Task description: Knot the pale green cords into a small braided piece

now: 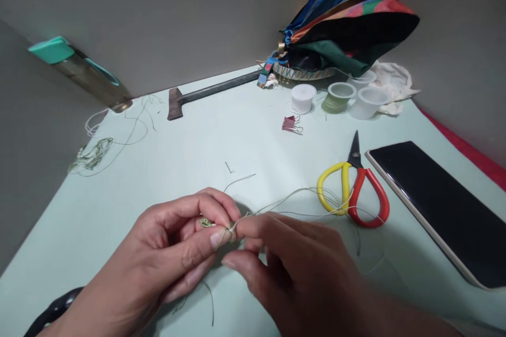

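Green knotted cord (205, 222) sits in the left hand (174, 242), its small patterned loop showing in the hollow of the curled fingers. That hand is closed in a pinch, thumb against forefinger, on the cord where the loose strands gather. The right hand (296, 253) is half open just beside it: the forefinger reaches to the pinched spot, while the thumb hangs apart from that fingertip. Whether its other fingers trap a strand I cannot tell.

Judging by its look, the piece weighs next to nothing and is soft and pliant, a bit firmer where the knots pack tightly. It should not break under a squeeze, but the fine strands probably slide between bare fingertips and tangle or loosen readily. The sound grip is on the knotted part close to the gathering point, flat between thumb and forefinger; a strand is better taken singly, near the knot, than far out along its slack length.

From the hands, the loose strands (284, 197) run right across the table (158, 163) to the handles of the scissors (355, 160), where they could snag. A phone (435, 210) lies to the right of these. Farther out are a binder clip (290, 124), a white spool (303, 99) and a green spool (336, 101); at far left lies a bundle of green cord (93, 154).
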`<state>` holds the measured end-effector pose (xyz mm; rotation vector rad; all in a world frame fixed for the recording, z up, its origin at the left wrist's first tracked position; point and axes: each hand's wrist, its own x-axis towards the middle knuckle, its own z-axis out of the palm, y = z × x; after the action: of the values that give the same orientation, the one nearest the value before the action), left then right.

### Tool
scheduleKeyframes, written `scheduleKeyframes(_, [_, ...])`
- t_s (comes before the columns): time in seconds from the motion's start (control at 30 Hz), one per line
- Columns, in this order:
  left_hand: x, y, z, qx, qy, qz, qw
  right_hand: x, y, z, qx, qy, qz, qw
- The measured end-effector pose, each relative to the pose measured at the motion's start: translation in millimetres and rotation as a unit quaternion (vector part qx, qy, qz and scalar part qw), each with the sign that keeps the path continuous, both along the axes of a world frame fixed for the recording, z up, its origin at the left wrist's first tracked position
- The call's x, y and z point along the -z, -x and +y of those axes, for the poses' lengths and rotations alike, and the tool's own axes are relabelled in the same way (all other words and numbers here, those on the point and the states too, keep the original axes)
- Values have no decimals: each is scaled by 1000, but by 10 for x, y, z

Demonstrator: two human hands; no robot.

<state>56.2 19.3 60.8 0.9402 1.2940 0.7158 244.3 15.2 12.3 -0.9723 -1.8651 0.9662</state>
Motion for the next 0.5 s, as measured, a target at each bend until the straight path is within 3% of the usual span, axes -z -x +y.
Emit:
scheduleKeyframes(0.1, [36, 43, -35, 6, 15, -11, 1000, 1, 25, 12, -34, 68, 73, 994])
scheduleKeyframes(0.2, [71, 56, -57, 22, 41, -38, 998, 10, 24, 1, -94, 90, 85, 988])
scheduleKeyframes(0.5, [91, 16, -86, 17, 51, -56, 997, 77, 37, -48, -78, 15, 38, 996])
